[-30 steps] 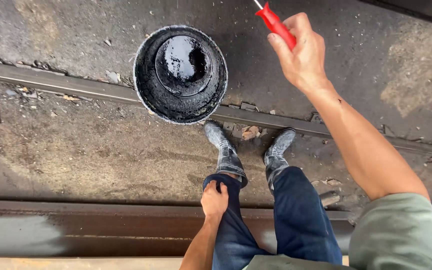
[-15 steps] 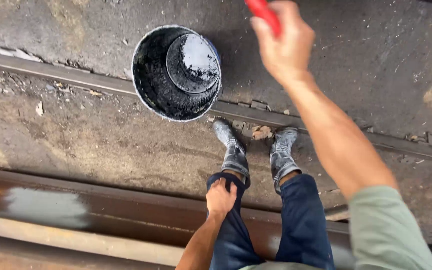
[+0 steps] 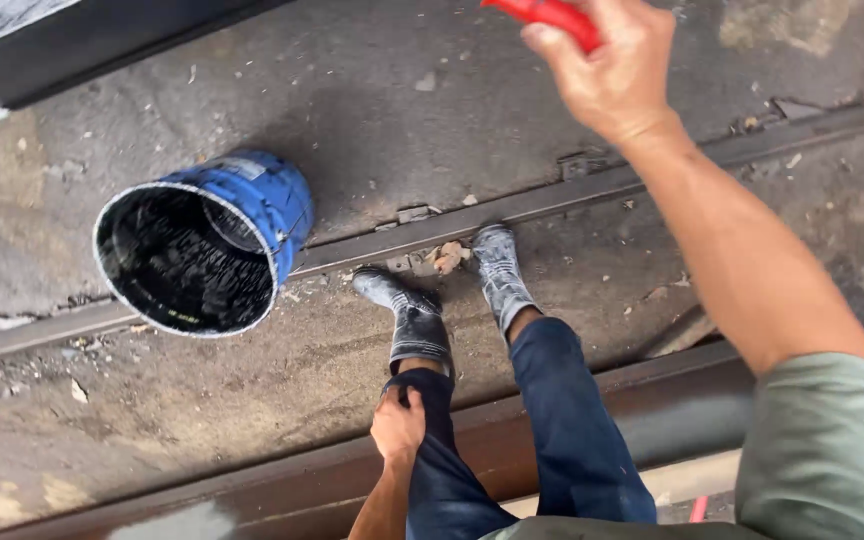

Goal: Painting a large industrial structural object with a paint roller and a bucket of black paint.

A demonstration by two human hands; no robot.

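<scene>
My right hand grips a red plastic handle; my left hand clutches my jeans; the blue metal bucket, black-coated inside, waits nearby.

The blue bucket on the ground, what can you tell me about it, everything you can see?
The round blue bucket stands on the rough grey concrete ground, beside a thin metal rail that runs across the floor. Its outer wall is blue with a pale label patch near the rim. The rim looks light and worn. Inside, the wall and bottom are coated in glossy black stuff, like paint or tar. From the head camera it appears tilted, its mouth open toward the viewer. No hand touches it; the feet in dark, paint-flecked socks stand to its right, apart from it.
</scene>
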